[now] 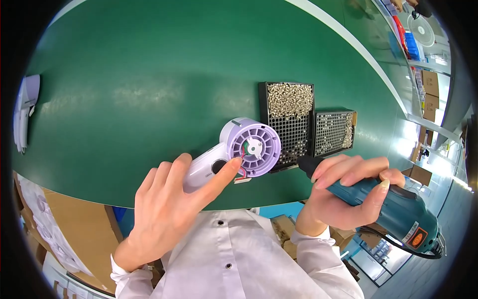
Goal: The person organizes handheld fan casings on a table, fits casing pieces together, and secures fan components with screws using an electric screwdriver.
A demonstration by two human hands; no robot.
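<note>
My left hand (167, 197) is closed round the handle of a pale purple handheld fan or hair dryer body (203, 167), whose round end faces up. Inside that end, ribs surround a white hub, and red and green wires run down to a small white connector (242, 180) by my thumb. My right hand (348, 192) grips a teal electric screwdriver (406, 209), its black nose pointing left toward the screw trays. The tool's tip is apart from the purple body. A black tray (290, 132) holds loose silver screws; a second screw tray (334, 132) stands beside it.
Another pale purple appliance part (25, 112) lies at the table's far left. The green table (149, 60) ends just before my shirt. A cardboard box (74, 219) stands below its left edge. Shelves with boxes (429, 84) and a white fan (420, 30) are at the right.
</note>
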